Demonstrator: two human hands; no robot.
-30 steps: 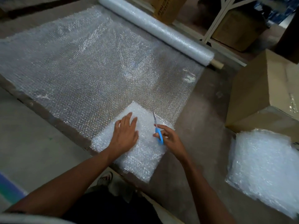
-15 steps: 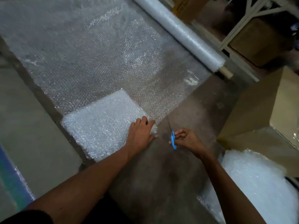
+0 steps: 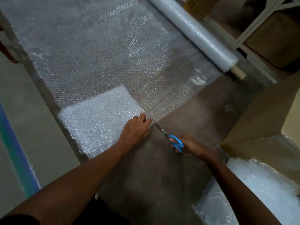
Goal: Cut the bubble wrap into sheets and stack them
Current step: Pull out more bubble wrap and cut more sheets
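- My right hand (image 3: 189,146) has its grip curled through the blue-handled scissors (image 3: 172,138), tips at the unrolled bubble wrap (image 3: 113,59) edge, frame centre.
- My left hand (image 3: 135,131) lies flat, fingers fairly straight, on the folded wrap pad (image 3: 99,120).
- The roll (image 3: 193,32) is upper right.
- Cut sheets stack (image 3: 259,192) lower right, beside a cardboard box (image 3: 263,120).

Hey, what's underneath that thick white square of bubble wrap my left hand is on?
The bubble wrap square lies on the unrolled bubble wrap sheet, left hand on its corner. Anything beneath the square is covered.
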